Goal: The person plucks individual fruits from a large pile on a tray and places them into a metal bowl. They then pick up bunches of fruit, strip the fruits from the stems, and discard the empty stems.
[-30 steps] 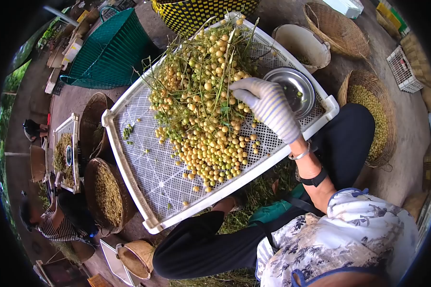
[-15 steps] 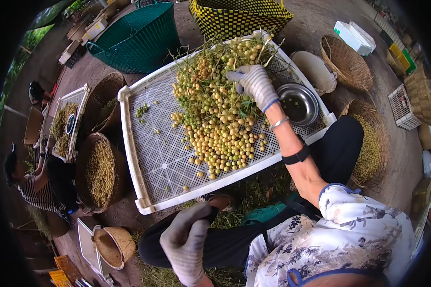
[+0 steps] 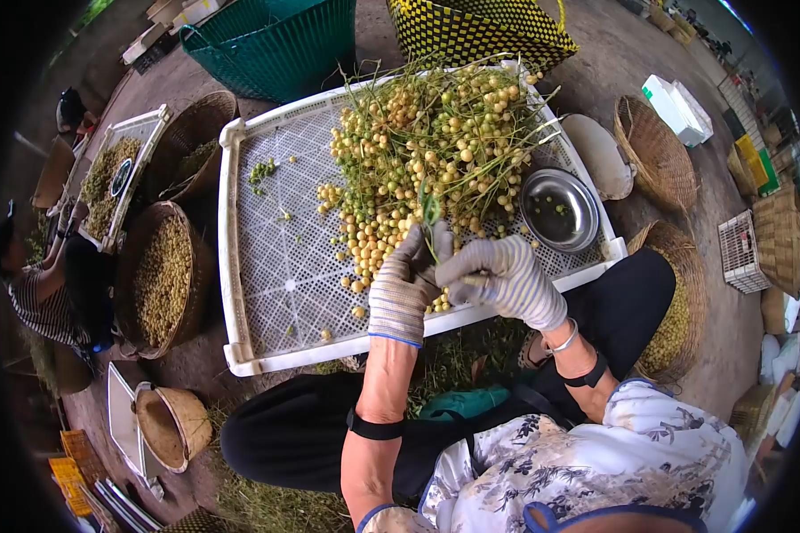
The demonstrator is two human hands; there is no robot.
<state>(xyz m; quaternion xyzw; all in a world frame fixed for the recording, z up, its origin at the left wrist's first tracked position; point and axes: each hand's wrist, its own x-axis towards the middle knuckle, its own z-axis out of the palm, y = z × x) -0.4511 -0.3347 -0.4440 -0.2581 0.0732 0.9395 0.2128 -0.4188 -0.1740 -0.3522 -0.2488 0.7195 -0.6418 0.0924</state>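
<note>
Both my hands wear striped gloves with grey fingertips and meet over the front edge of a white perforated tray (image 3: 271, 240). Between the fingers of my left hand (image 3: 402, 282) stands a thin green sprig with a leaf (image 3: 430, 211). My right hand (image 3: 505, 277) is closed, its fingertips pinched at the sprig's lower end; the exact contact is partly hidden. Just beyond lies a heap of round yellow-green fruits on stems (image 3: 436, 133), with loose fruits at its near side. A metal bowl (image 3: 587, 233) holding a few green bits sits on the tray's right side.
Behind the tray stand a green woven basket (image 3: 276, 53) and a yellow-black basket (image 3: 480, 35). Fruit-filled baskets flank me at left (image 3: 162, 280) and right (image 3: 671, 329). At far left, a person in a striped top (image 3: 49, 289) sits by another tray (image 3: 111, 191).
My right hand has drawn back from the heap toward me. My left hand has come up from beside my knee, and both now meet at the sprig. The view has shifted slightly.
</note>
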